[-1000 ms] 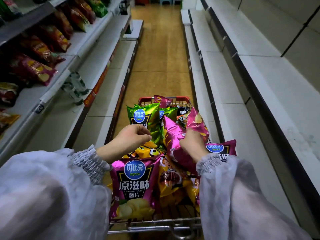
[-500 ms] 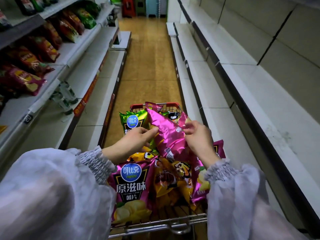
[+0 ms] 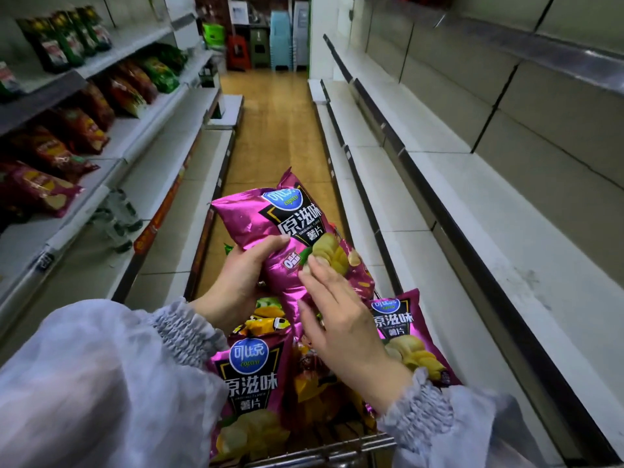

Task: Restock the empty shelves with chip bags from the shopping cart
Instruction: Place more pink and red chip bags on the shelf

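Note:
A magenta chip bag is raised above the shopping cart, face up toward me. My left hand grips its lower left side, thumb curled over the front. My right hand lies against the bag's lower right with straight fingers. Below them the cart holds more bags: a magenta one at the near left, another magenta one on the right, and yellow bags between them.
Bare white shelves run along the right side of the aisle. On the left, shelves carry red and green chip bags at the upper levels, with bare lower boards. Stacked stools stand at the aisle's far end.
The magenta bag has come up out of the cart and turned its printed front toward me. My left hand now grips it; my right hand's fingers have straightened against it. The view tilted upward.

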A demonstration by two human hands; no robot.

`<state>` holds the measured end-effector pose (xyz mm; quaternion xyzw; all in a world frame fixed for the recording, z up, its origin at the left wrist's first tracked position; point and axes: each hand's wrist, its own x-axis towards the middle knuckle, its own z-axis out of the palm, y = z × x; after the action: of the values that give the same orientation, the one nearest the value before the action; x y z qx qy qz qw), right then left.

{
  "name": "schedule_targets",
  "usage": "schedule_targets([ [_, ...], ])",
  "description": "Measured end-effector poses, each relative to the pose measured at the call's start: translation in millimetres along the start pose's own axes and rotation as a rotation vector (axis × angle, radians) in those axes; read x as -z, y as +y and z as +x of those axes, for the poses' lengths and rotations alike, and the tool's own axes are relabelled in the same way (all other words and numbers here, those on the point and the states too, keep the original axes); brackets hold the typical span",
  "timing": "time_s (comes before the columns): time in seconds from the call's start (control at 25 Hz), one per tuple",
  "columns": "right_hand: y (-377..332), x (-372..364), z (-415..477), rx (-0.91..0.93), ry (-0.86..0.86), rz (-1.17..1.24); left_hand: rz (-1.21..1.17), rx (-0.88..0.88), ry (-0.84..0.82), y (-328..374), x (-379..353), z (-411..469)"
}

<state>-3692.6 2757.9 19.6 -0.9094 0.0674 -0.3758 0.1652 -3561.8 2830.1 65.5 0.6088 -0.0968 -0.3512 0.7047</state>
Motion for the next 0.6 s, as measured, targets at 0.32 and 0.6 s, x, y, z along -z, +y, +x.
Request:
schedule_targets([
  [0.32, 35, 58, 44, -0.846, -0.134, 0.733, 0.039, -0.032, -0.165, 28, 19, -8],
  [0.6, 43, 57, 59, -0.792, -0.219, 1.046, 0.051, -0.112, -0.339, 33, -9, -11],
])
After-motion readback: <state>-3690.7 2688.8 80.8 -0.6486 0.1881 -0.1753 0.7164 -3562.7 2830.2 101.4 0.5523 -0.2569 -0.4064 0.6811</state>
